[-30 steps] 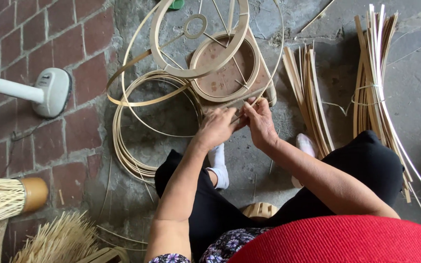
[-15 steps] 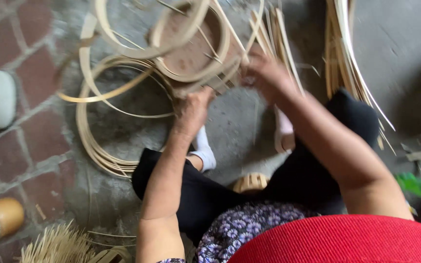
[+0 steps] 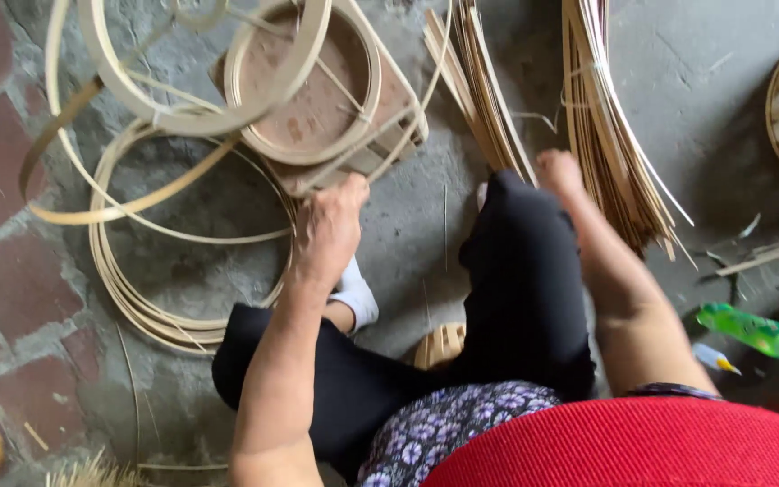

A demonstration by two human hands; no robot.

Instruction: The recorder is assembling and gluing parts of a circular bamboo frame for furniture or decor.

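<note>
Right hand now off the bamboo frame, fingers hidden; left hand clamped on it.

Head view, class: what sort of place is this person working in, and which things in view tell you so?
Probably a home basket-weaving or bamboo-craft spot on the ground outdoors. Signs: coiled bamboo hoops on the paved floor, bundles of split strips, and a round woven frame beside the left hand.

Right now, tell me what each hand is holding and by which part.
The left hand grips the near edge of the round bamboo frame, over thin strips there. The right hand rests beside the bundle of bamboo strips; whether it holds anything cannot be told.
</note>
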